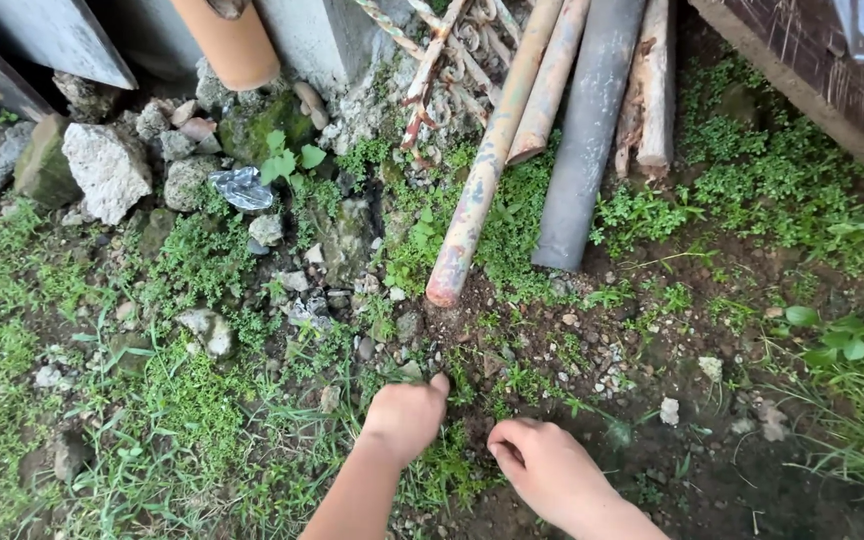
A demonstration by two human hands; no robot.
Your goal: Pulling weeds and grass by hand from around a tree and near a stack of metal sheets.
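Spreading across most of the frame is a patch of ground [712, 470], bare dark soil at lower right and low green weeds [182, 440] over the left and centre. Leaning in from the top centre lie several long poles [587, 130], one of them a mottled, paint-flaked pipe [477, 190] whose end rests on the soil just above the hands. At upper left sits a heap of pale stones [107, 170], with a crumpled bit of clear plastic [242, 187] beside them.

Both hands come in from the bottom edge, close together at lower centre. The left hand [404, 417] is curled into a loose fist, knuckles up, pressed down among the small weeds [442, 465] right at the border of grass and soil; it seems to be closed on a tuft, though the fingers hide what they grip. The right hand [542, 465] is half curled with fingers bent inward toward the palm, near the same clump; I cannot tell whether it holds anything.

The small weeds lie directly under and between the two hands. They look soft, light and thin-stemmed, likely to tear if pulled by the leaves, so the base of the stems near the soil seems the soundest place to grip. The soil looks damp and crumbly.
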